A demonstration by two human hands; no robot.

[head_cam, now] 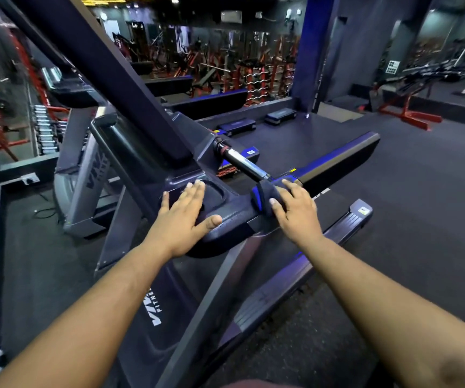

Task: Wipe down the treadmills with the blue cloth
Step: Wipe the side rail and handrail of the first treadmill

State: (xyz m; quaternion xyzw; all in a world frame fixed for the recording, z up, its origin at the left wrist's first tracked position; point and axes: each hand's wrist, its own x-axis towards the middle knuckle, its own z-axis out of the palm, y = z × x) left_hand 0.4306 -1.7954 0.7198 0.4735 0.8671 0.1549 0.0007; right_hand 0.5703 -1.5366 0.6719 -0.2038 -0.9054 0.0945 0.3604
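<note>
Left hand lies flat, fingers released, on the treadmill console's recessed tray, prob. bracing the body. Right hand presses the blue cloth w/ a loose grip onto the handrail just right of it, mid-wipe. Tray looks empty, though the palm hides part of it.

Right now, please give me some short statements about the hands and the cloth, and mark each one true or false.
1. The right hand presses the blue cloth onto the treadmill. True.
2. The left hand holds the cloth. False: it lies flat and open on the console, without cloth.
3. The chrome bar lies beyond the cloth. True.
4. Both arms wear long sleeves. False: both forearms are bare.
</note>
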